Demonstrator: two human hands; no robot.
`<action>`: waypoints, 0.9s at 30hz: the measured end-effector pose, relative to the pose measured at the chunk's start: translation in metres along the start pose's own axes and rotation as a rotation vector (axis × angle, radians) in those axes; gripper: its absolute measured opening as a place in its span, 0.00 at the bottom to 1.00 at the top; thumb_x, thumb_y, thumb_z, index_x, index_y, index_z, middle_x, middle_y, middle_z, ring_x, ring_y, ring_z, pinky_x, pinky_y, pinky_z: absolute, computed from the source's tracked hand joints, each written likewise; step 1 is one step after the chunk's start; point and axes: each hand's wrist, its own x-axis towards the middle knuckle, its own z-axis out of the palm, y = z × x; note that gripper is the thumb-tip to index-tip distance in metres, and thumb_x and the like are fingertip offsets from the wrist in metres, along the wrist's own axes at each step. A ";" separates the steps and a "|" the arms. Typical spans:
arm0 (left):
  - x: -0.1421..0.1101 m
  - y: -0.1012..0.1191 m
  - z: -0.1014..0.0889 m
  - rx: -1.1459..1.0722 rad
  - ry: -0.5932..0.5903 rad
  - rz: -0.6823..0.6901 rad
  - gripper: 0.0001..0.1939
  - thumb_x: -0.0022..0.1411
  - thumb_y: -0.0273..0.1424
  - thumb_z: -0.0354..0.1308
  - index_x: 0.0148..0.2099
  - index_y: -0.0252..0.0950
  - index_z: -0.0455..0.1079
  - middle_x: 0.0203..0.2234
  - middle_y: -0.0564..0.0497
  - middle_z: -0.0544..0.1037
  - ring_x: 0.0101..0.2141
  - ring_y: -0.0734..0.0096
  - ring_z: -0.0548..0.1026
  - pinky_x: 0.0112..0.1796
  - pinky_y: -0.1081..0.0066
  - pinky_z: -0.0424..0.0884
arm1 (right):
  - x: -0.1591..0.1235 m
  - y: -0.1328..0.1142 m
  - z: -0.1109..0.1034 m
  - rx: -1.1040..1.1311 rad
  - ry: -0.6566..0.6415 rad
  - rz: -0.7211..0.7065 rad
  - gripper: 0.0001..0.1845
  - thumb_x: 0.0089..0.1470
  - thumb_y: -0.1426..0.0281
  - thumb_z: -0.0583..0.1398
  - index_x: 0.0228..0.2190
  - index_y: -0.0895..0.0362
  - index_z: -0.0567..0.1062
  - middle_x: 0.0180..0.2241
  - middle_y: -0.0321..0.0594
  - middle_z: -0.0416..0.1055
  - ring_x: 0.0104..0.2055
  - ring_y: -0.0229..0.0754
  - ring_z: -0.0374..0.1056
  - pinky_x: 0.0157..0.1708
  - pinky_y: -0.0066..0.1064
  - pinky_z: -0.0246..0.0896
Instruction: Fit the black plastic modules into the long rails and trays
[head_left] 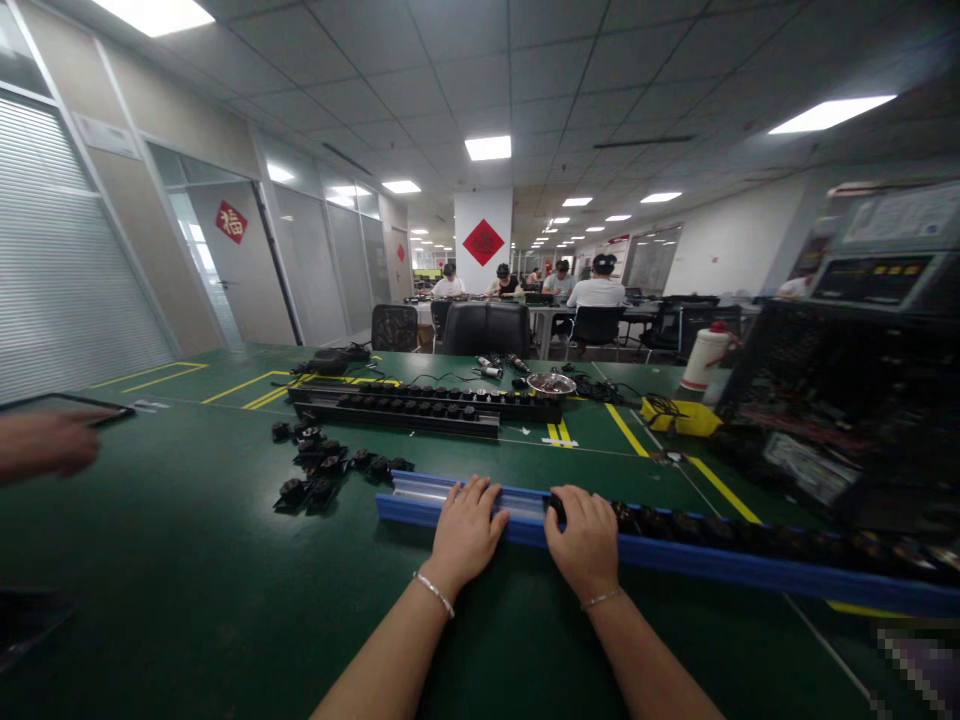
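A long blue channel rail (pixel 720 565) lies across the green table in front of me, running off to the right. My left hand (pixel 469 530) grips the rail near its left end, fingers over the channel and thumb beside them. My right hand (pixel 587 535) is curled over the channel a little further right. At its thumb and fingers a small black part (pixel 556 506) shows, mostly covered by the hand. To the right of that hand, a row of similar black parts (pixel 675 524) fills the channel. Bare channel shows between my hands.
Loose black parts (pixel 322 465) are scattered left of the rail. Behind stand black rails (pixel 420 405) with parts, a metal dish (pixel 551 384), a yellow tray (pixel 682 418) and a white bottle (pixel 703 360). Another person's hand (pixel 45 443) reaches over a tablet (pixel 67 405) at left.
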 end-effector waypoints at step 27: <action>0.007 0.016 0.003 -0.031 -0.048 -0.079 0.23 0.63 0.41 0.45 0.55 0.35 0.61 0.54 0.43 0.67 0.57 0.57 0.59 0.56 0.55 0.55 | -0.002 -0.007 0.005 0.177 -0.038 -0.012 0.14 0.55 0.70 0.49 0.40 0.60 0.70 0.40 0.46 0.71 0.44 0.43 0.65 0.45 0.37 0.60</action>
